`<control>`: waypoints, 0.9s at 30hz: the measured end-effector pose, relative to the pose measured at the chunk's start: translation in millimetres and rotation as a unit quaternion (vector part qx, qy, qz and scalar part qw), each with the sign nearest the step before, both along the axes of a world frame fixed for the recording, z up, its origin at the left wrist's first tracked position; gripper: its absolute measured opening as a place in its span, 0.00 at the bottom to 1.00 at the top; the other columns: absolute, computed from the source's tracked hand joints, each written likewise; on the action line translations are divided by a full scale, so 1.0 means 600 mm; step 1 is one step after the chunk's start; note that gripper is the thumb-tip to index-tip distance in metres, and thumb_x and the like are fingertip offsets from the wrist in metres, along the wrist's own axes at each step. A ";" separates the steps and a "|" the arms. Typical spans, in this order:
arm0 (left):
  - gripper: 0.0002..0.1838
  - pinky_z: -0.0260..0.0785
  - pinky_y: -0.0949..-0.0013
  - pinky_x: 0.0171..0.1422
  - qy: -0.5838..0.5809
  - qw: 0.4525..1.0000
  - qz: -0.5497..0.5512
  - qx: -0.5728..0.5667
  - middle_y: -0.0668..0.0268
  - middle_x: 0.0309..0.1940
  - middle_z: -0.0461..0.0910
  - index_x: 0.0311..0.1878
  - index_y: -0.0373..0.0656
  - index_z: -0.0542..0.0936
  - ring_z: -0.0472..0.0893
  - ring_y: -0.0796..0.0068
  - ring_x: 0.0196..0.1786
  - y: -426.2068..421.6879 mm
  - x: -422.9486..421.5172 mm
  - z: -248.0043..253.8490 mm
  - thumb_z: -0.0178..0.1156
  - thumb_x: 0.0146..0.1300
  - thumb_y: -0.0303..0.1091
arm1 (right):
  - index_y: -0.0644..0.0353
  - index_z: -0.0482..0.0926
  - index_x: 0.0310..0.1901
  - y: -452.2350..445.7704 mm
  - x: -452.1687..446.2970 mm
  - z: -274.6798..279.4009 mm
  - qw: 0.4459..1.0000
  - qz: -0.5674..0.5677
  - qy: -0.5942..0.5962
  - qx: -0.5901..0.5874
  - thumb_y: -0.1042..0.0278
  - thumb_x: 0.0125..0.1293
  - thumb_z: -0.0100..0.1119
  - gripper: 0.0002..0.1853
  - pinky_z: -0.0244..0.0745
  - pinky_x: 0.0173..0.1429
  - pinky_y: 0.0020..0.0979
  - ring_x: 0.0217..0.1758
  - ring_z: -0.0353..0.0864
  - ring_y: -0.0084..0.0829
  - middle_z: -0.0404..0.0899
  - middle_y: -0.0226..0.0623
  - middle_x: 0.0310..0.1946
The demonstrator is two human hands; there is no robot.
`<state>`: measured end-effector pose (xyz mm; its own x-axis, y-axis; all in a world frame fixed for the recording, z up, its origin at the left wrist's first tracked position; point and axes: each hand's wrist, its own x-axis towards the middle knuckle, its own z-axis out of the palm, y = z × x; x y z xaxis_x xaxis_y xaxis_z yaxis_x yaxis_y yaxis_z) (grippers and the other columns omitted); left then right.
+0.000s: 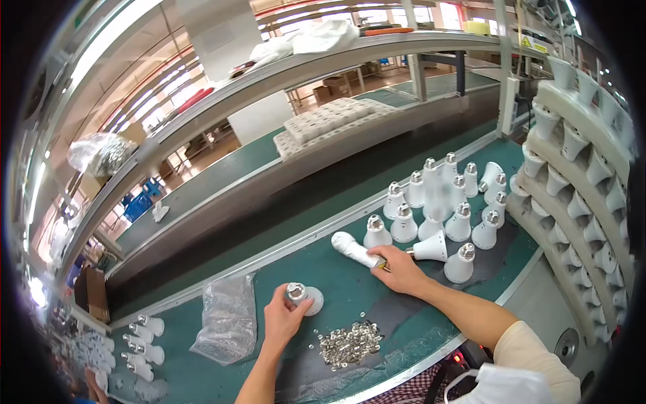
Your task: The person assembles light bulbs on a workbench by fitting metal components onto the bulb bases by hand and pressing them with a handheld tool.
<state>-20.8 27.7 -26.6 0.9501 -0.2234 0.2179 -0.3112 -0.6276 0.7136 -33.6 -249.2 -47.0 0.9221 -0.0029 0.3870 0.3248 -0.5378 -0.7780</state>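
On green matting point(277, 264), the left grip point(285, 316) clasps a white bulb point(312, 301) with a silvery cap point(296, 289).

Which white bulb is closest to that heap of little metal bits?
The bulb in the left hand, just beyond the heap; no other bulb sits as near.

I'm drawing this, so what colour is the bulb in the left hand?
The bulb is white with a silvery cap; the head view shows it.
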 end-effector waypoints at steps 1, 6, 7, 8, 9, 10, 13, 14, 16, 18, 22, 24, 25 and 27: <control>0.28 0.71 0.71 0.35 0.022 0.998 0.056 -0.023 0.63 0.24 0.79 0.50 0.36 0.73 0.78 0.71 0.26 0.001 -0.011 0.010 0.70 0.48 0.40 | 0.61 0.72 0.48 0.002 0.001 0.002 1.000 0.005 0.015 0.001 0.70 0.54 0.59 0.19 0.69 0.54 0.38 0.49 0.74 0.48 0.74 0.50 0.45; 0.30 0.69 0.70 0.40 -0.157 0.984 -0.040 0.079 0.60 0.25 0.75 0.53 0.37 0.69 0.75 0.65 0.31 -0.018 -0.108 0.020 0.68 0.47 0.33 | 0.61 0.71 0.49 -0.004 -0.005 0.005 0.999 0.007 0.035 0.004 0.71 0.54 0.59 0.19 0.68 0.55 0.38 0.50 0.73 0.48 0.74 0.49 0.45; 0.24 0.69 0.70 0.41 -0.226 0.958 -0.109 0.137 0.59 0.26 0.75 0.49 0.37 0.72 0.75 0.64 0.32 -0.040 -0.133 0.039 0.66 0.48 0.29 | 0.61 0.71 0.49 -0.003 -0.005 0.004 1.000 0.010 0.029 0.005 0.71 0.54 0.58 0.19 0.68 0.55 0.39 0.50 0.73 0.48 0.74 0.49 0.45; 0.30 0.62 0.63 0.52 -0.183 0.954 -0.148 0.186 0.56 0.39 0.71 0.52 0.40 0.71 0.70 0.59 0.45 -0.057 -0.160 0.049 0.69 0.44 0.38 | 0.61 0.71 0.49 -0.004 -0.004 0.005 1.000 0.015 0.021 0.003 0.71 0.55 0.58 0.19 0.68 0.55 0.39 0.50 0.73 0.48 0.73 0.49 0.46; 0.37 0.56 0.56 0.63 -0.139 0.944 -0.184 0.236 0.53 0.52 0.67 0.56 0.42 0.70 0.64 0.53 0.57 -0.064 -0.177 0.052 0.72 0.41 0.47 | 0.61 0.71 0.49 -0.006 -0.003 0.003 1.000 0.013 0.021 0.000 0.71 0.55 0.58 0.19 0.68 0.55 0.39 0.50 0.73 0.48 0.73 0.49 0.46; 0.44 0.41 0.39 0.67 -0.090 0.945 -0.218 0.227 0.49 0.63 0.58 0.66 0.56 0.64 0.53 0.41 0.66 -0.051 -0.174 0.006 0.60 0.45 0.64 | 0.60 0.71 0.50 -0.006 -0.001 -0.004 1.000 0.006 0.001 -0.008 0.71 0.55 0.59 0.19 0.70 0.48 0.35 0.44 0.75 0.41 0.74 0.46 0.44; 0.49 0.38 0.36 0.67 -0.095 0.939 -0.222 0.243 0.47 0.64 0.54 0.68 0.58 0.60 0.49 0.38 0.66 -0.056 -0.161 -0.030 0.60 0.41 0.68 | 0.60 0.72 0.51 -0.005 0.000 -0.010 1.000 -0.002 -0.022 -0.019 0.70 0.56 0.60 0.20 0.72 0.42 0.31 0.37 0.76 0.34 0.75 0.43 0.43; 0.33 0.52 0.44 0.61 -0.179 0.937 -0.202 0.223 0.51 0.53 0.68 0.59 0.51 0.72 0.64 0.47 0.58 -0.065 -0.162 -0.008 0.64 0.49 0.53 | 0.60 0.72 0.51 -0.006 -0.001 -0.011 0.999 -0.003 -0.025 -0.020 0.70 0.56 0.60 0.20 0.72 0.42 0.31 0.36 0.76 0.33 0.74 0.43 0.43; 0.31 0.55 0.51 0.60 -0.192 0.936 -0.198 0.217 0.53 0.51 0.69 0.54 0.48 0.74 0.66 0.51 0.56 -0.067 -0.155 -0.006 0.67 0.46 0.48 | 0.60 0.72 0.51 -0.005 -0.001 -0.009 1.000 -0.003 -0.020 -0.023 0.70 0.56 0.60 0.20 0.72 0.42 0.31 0.36 0.76 0.33 0.74 0.42 0.43; 0.28 0.57 0.57 0.59 -0.204 0.937 -0.194 0.209 0.56 0.49 0.70 0.49 0.44 0.76 0.68 0.55 0.54 -0.064 -0.148 -0.011 0.71 0.44 0.43 | 0.60 0.72 0.51 -0.005 -0.005 -0.003 1.000 -0.005 -0.013 -0.027 0.70 0.56 0.60 0.20 0.72 0.42 0.31 0.36 0.76 0.33 0.74 0.42 0.43; 0.15 0.59 0.61 0.51 -0.181 0.961 -0.160 0.132 0.60 0.39 0.74 0.38 0.44 0.80 0.72 0.60 0.45 -0.039 -0.130 -0.034 0.68 0.45 0.34 | 0.60 0.70 0.50 -0.003 -0.008 0.007 0.999 0.005 0.044 -0.016 0.71 0.56 0.57 0.18 0.68 0.54 0.40 0.50 0.73 0.48 0.73 0.48 0.45; 0.11 0.60 0.67 0.47 -0.207 0.961 -0.140 0.119 0.64 0.33 0.75 0.32 0.42 0.79 0.73 0.66 0.38 -0.036 -0.125 -0.037 0.68 0.44 0.29 | 0.60 0.70 0.50 -0.003 -0.008 0.006 0.999 0.001 0.046 -0.020 0.70 0.57 0.57 0.18 0.69 0.54 0.39 0.50 0.73 0.48 0.73 0.48 0.45; 0.11 0.60 0.67 0.47 -0.207 0.961 -0.146 0.114 0.64 0.33 0.75 0.32 0.42 0.79 0.73 0.66 0.38 -0.030 -0.122 -0.043 0.68 0.44 0.29 | 0.60 0.70 0.50 -0.003 -0.008 0.005 0.999 0.006 0.043 -0.017 0.70 0.57 0.57 0.18 0.69 0.54 0.40 0.50 0.73 0.48 0.73 0.48 0.45; 0.16 0.59 0.54 0.52 -0.054 0.977 -0.142 0.151 0.58 0.38 0.75 0.44 0.46 0.79 0.72 0.56 0.45 -0.015 -0.118 -0.061 0.63 0.52 0.37 | 0.60 0.70 0.50 -0.003 -0.007 0.004 0.999 0.001 0.041 -0.019 0.70 0.57 0.57 0.18 0.69 0.54 0.40 0.50 0.73 0.48 0.73 0.48 0.45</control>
